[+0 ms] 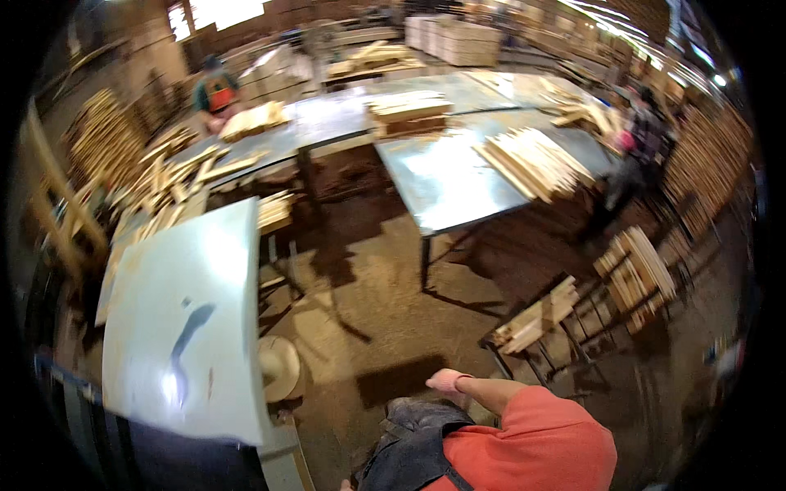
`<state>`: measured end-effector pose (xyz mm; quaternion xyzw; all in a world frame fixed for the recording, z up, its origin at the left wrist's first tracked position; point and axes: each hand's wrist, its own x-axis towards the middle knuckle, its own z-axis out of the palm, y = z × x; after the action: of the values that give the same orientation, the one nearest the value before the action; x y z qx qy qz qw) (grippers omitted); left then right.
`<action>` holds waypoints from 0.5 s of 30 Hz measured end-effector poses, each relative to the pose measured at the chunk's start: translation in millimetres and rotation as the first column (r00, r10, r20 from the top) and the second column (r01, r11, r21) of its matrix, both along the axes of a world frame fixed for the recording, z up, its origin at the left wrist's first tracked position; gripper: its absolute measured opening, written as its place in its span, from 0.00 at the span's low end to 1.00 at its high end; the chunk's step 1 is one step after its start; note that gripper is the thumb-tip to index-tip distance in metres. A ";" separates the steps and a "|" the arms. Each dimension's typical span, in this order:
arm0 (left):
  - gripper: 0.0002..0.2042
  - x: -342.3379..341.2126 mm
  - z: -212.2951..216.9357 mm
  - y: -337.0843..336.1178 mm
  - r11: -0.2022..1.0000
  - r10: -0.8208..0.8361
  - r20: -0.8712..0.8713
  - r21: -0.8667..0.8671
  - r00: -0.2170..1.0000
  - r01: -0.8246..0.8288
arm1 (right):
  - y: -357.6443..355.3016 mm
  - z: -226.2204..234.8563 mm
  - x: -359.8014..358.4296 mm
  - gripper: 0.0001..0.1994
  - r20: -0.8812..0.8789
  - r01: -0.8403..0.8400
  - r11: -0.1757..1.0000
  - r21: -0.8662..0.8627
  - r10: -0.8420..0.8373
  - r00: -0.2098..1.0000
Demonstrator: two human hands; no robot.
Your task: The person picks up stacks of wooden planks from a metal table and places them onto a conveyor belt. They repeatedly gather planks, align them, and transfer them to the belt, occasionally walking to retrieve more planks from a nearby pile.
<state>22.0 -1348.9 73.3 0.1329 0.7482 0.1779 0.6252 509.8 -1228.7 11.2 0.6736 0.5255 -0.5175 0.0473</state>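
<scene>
My right hand [446, 380] hangs in front of my body at the bottom of the view, with its fingers curled into a loose fist and nothing in it. A thin band circles the wrist, and the orange sleeve [540, 438] covers the upper arm. A dark apron [409, 450] lies just below the hand. The dirt floor [385, 327] is beneath it. A metal-topped table [180, 327] is the nearest thing, to the hand's left. My left hand is out of sight.
A low metal rack with short boards [540, 315] stands to the right, beside a slat bundle [639, 274]. Long metal tables [442, 176] carry slat stacks [532, 159]. One person [214, 86] works at the far left, another [634, 143] at the right.
</scene>
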 end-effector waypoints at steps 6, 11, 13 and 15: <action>0.16 68.0 0.4 98.9 0.970 -0.238 0.027 -0.045 0.971 0.239 | 12.3 47.9 43.1 0.14 -0.304 0.574 0.812 -0.101 -0.575 0.759; 0.17 103.5 -8.7 170.5 0.943 -0.326 0.035 -0.063 0.945 0.327 | -34.9 16.2 84.3 0.10 -0.304 0.787 0.546 -0.287 -0.831 0.466; 0.17 117.1 -14.5 202.8 0.931 -0.356 0.041 -0.068 0.934 0.358 | -51.1 -14.6 96.7 0.10 -0.206 0.870 0.347 -0.349 -0.935 0.290; 0.17 133.0 -22.7 238.6 0.926 -0.365 0.043 -0.081 0.930 0.368 | -53.8 -45.1 110.0 0.09 -0.170 0.869 0.340 -0.358 -0.939 0.298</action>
<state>154.9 -1110.2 50.7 0.2401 0.7086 0.0268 0.6629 619.7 -1282.5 -33.9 0.7399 -0.0041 -0.6114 -0.2807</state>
